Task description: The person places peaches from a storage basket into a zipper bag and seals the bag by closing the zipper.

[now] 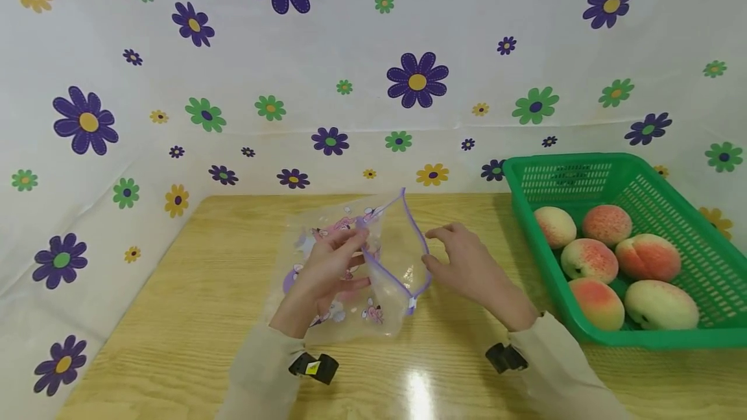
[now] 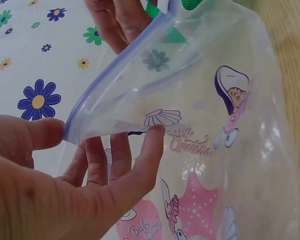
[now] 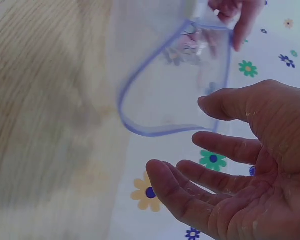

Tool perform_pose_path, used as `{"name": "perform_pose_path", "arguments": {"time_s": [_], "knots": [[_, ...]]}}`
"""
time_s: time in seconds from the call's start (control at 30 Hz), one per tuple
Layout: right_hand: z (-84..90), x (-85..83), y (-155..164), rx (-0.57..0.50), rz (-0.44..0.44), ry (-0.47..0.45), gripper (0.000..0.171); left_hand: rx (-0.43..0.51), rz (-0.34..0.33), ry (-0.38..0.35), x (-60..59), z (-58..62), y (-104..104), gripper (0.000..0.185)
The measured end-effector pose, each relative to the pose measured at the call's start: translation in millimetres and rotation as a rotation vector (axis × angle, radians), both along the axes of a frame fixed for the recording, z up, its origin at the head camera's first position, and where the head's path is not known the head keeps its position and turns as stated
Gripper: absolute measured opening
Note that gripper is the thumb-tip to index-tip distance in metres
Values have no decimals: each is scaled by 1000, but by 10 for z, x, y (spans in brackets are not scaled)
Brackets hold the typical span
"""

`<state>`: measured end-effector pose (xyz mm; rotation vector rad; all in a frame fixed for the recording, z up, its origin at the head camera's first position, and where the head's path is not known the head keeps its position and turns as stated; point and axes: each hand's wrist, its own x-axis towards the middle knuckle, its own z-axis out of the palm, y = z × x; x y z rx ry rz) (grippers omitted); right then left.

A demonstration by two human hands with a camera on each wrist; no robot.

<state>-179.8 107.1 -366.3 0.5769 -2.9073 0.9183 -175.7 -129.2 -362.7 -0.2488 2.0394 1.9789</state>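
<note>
The left hand (image 1: pixel 327 271) pinches the near lip of a clear zip bag (image 1: pixel 350 264), thumb on the purple zip strip and fingers curled beneath the film; in the left wrist view the thumb and the fingertips (image 2: pixel 152 137) close on the strip's edge, with printed shells, a pink star and cartoon figures showing through the plastic. The bag stands at the middle of the wooden table (image 1: pixel 192 316), its mouth gaping wide toward 3 o'clock. Just beside that opening, at 3 o'clock from the bag, the right hand (image 1: pixel 467 268) hovers with fingers spread and relaxed, gripping nothing; the right wrist view shows its palm open and the fingers (image 3: pixel 225 147) apart from the bag's curved purple rim, not touching it. Farther out at 3 o'clock sits a green plastic basket (image 1: pixel 528 180) holding six peaches (image 1: pixel 589 259), well apart from both hands. A white cloth printed with purple, green and yellow flowers (image 1: pixel 417 80) hangs behind the table from 9 round to 3 o'clock.
</note>
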Motion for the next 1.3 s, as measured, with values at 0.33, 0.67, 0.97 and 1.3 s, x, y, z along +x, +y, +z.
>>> {"name": "perform_pose_path", "arguments": {"time_s": [0.33, 0.67, 0.97, 1.3], "knots": [[283, 106, 69, 56, 18, 96, 38, -87, 14, 5, -14, -37, 3, 45], [595, 135, 222, 128, 18, 155, 39, -85, 6, 14, -16, -32, -11, 39], [817, 105, 435, 181, -19, 182, 40, -95, -6, 22, -29, -62, -4, 34], [909, 90, 609, 314, -49, 229, 41, -87, -16, 24, -41, -67, 7, 33]]}}
